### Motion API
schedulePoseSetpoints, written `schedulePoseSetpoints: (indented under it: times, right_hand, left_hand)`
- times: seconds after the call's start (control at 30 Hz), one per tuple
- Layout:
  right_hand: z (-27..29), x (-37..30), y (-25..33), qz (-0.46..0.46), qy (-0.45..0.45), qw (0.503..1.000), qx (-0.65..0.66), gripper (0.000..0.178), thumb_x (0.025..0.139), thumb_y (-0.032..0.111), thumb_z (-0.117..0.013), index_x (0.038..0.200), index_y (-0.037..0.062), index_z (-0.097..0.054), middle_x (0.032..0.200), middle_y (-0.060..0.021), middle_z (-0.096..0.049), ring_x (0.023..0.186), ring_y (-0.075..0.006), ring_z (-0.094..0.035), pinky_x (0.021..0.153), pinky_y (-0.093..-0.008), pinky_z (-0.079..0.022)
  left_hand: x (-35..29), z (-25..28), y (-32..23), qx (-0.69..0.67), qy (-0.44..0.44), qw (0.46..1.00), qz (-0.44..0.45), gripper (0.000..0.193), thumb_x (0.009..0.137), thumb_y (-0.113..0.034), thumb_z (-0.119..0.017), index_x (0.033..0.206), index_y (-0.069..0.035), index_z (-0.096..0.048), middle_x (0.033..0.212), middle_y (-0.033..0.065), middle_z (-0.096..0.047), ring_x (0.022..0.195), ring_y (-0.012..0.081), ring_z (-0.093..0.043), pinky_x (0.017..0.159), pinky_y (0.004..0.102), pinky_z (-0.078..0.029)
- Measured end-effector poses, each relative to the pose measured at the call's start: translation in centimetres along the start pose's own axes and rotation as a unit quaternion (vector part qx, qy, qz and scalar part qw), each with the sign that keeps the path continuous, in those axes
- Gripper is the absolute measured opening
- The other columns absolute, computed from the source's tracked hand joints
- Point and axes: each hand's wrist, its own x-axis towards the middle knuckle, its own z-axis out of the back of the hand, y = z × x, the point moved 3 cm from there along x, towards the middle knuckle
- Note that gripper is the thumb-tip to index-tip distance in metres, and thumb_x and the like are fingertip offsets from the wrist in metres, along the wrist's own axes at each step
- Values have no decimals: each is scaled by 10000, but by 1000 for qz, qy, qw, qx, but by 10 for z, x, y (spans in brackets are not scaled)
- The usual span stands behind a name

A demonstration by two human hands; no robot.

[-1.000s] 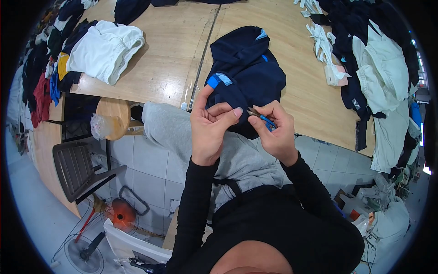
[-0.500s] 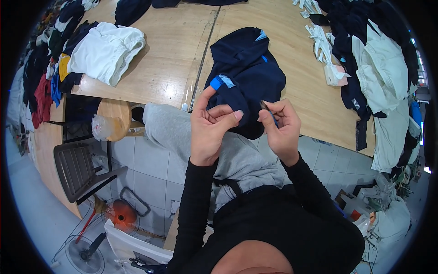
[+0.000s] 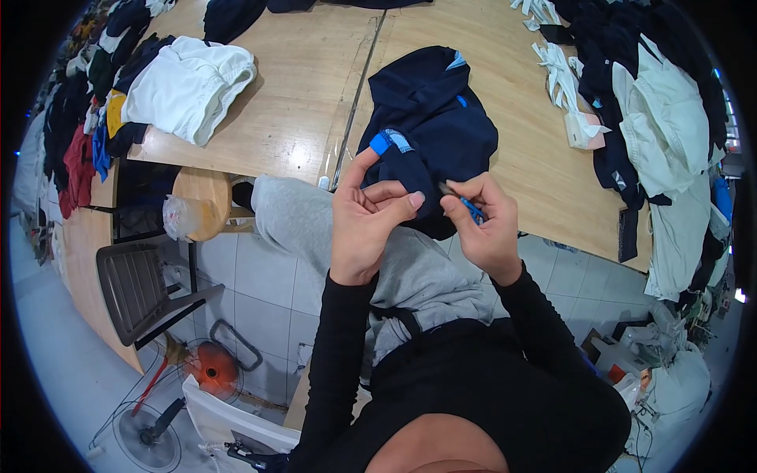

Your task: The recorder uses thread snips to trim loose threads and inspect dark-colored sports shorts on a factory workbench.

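Note:
A dark navy garment (image 3: 434, 102) with light-blue patches lies over the table's near edge. My left hand (image 3: 369, 217) grips a fold of it between thumb and fingers. The index finger stretches up behind the fold, beside a bright blue and pale patterned trim (image 3: 391, 142). In my right hand (image 3: 487, 225) is a pair of small blue-handled thread snips (image 3: 473, 210), pinched between thumb and fingers. Their metal tip points left, close to the navy cloth by my left thumb. Whether the blades touch the cloth I cannot tell.
White shorts (image 3: 189, 87) lie on the table (image 3: 303, 87) at left. White strips (image 3: 558, 75), a pink-and-white box (image 3: 583, 131) and piled garments (image 3: 662, 118) line the right. Below left stand a wooden stool (image 3: 197, 197), a grey chair (image 3: 134, 292) and a fan (image 3: 147, 433).
My right hand has turned slightly, bringing the snips' tip left toward the cloth and showing more of the blue handle. My left hand keeps its hold. The whole view has shifted a little.

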Motion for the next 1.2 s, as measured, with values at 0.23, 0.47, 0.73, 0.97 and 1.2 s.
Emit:
schedulePoseSetpoints:
  times: [0.23, 0.47, 0.73, 0.97, 1.2]
  right_hand:
    - [-3, -1, -6, -64, -44, 989, 122, 201, 1012, 82, -775, 1153, -28, -682, 910, -57, -727, 772, -95, -672, 709, -246, -524]
    - [20, 25, 3, -67, 19, 988, 139, 397, 1046, 36, -688, 1421, -12, -569, 1277, -119, -685, 1165, -111, -651, 786, -202, -504]
    - [26, 35, 1, -19, 65, 991, 113, 491, 953, 21, -742, 1431, 50, -631, 1378, -110, -680, 1267, -198, -659, 968, -345, -581]
    - [10, 30, 16, 34, 118, 988, 96, 430, 931, 88, -801, 1328, -20, -676, 1194, -160, -766, 1098, -266, -753, 944, -358, -591]
    - [29, 22, 11, 47, 162, 985, 47, 328, 859, 86, -847, 1141, -32, -727, 1027, -172, -758, 937, -291, -748, 836, -381, -578]
  left_hand:
    - [0, -1, 1, -11, -1, 1000, 11, 828, 843, 166, -793, 1581, -5, -459, 910, 61, -750, 833, 115, -748, 750, 264, -628]
    - [-6, 3, 2, -22, 36, 998, 40, 830, 853, 167, -769, 1597, -46, -468, 993, 21, -708, 885, 70, -693, 791, 220, -571]
    - [-5, -20, 2, 80, 84, 990, 84, 760, 830, 97, -840, 1520, -90, -583, 1008, -20, -676, 902, 57, -637, 824, 232, -543]
    - [-8, -6, -1, 273, 86, 958, 9, 192, 932, 28, -800, 1108, -11, -735, 930, -41, -677, 826, 42, -572, 738, 197, -425]
    - [-7, -23, -10, 306, 123, 943, -51, 140, 981, 40, -744, 1077, -11, -656, 961, -6, -677, 870, 45, -599, 768, 195, -448]
